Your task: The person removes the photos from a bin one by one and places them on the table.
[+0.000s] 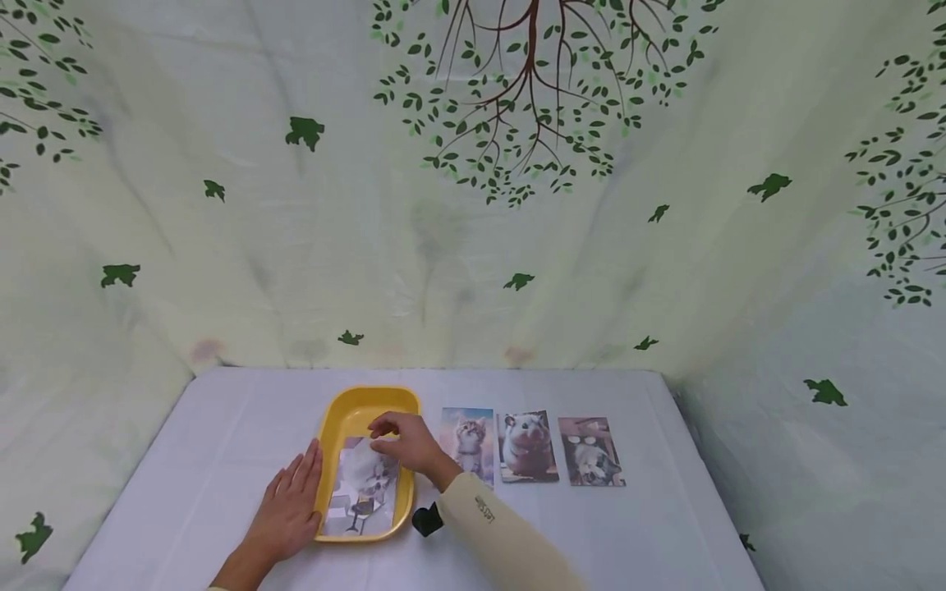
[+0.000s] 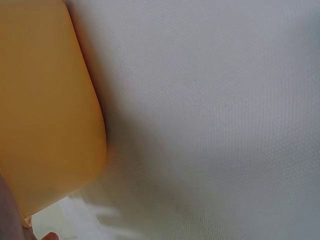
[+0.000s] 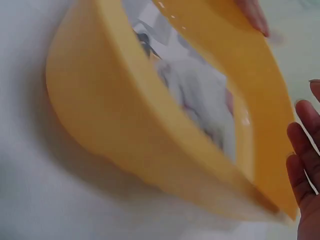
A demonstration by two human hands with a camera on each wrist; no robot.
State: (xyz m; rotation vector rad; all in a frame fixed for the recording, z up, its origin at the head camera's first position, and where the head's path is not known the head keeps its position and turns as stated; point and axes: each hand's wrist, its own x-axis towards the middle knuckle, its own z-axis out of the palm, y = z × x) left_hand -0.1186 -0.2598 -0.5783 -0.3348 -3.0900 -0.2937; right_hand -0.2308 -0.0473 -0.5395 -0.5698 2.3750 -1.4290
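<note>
A yellow tray (image 1: pixel 369 399) stands on the white-covered table, left of the middle. Inside it lies a picture card (image 1: pixel 364 484) showing a pale furry animal and a glass. My left hand (image 1: pixel 287 510) rests along the tray's left side, fingers straight. Over the tray's right part reaches my right hand (image 1: pixel 411 443), its fingers loosely bent with nothing between them. The right wrist view has those fingers (image 3: pixel 304 150) spread beside the tray's rim, and the same card (image 3: pixel 192 95) within. In the left wrist view the tray's outer wall (image 2: pixel 47 110) fills the left side.
To the right of the tray, a row of three cards lies on the table: a kitten card (image 1: pixel 469 439), partly behind my right wrist, a rodent card (image 1: pixel 527 447) and a cat card (image 1: pixel 591 451). A small black object (image 1: pixel 426 520) sits by the tray's near right corner.
</note>
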